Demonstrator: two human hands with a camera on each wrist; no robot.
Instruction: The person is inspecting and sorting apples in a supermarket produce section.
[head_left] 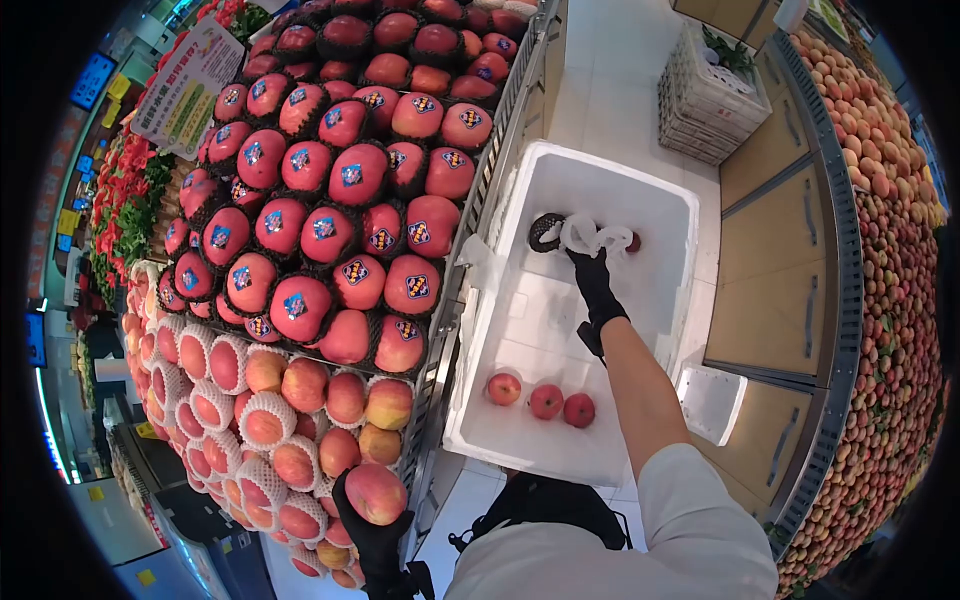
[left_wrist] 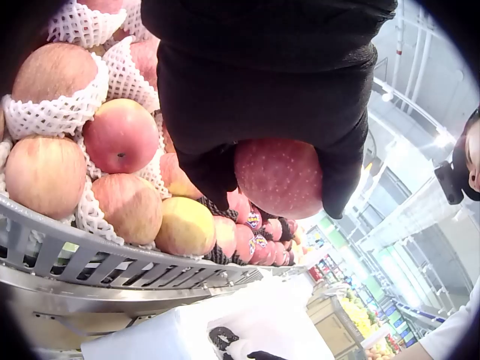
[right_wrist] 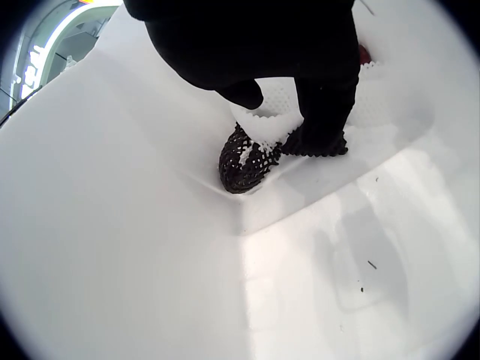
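The black-gloved left hand [head_left: 378, 545] grips a pink-red apple [head_left: 376, 494] beside the net-wrapped apples in the head view; in the left wrist view, its fingers curl round the apple [left_wrist: 279, 177]. Inside the white foam box [head_left: 470, 400], the gloved right hand [head_left: 597, 290] is at white foam nets [head_left: 580, 234], with a black net [head_left: 545, 232] to their left. In the right wrist view, finger and thumb of the right hand [right_wrist: 281, 112] are at the white net [right_wrist: 266, 127], above the black net [right_wrist: 244, 163]; the exact hold is partly hidden.
Three apples [head_left: 545, 402] lie at the box's near end, and a dark red fruit [head_left: 633, 242] beside the nets. Stacked apples [head_left: 325, 228] fill the left stand behind a metal rail. White crates [head_left: 712, 100] stand behind the box; a fruit stand [head_left: 880, 250] runs along the right.
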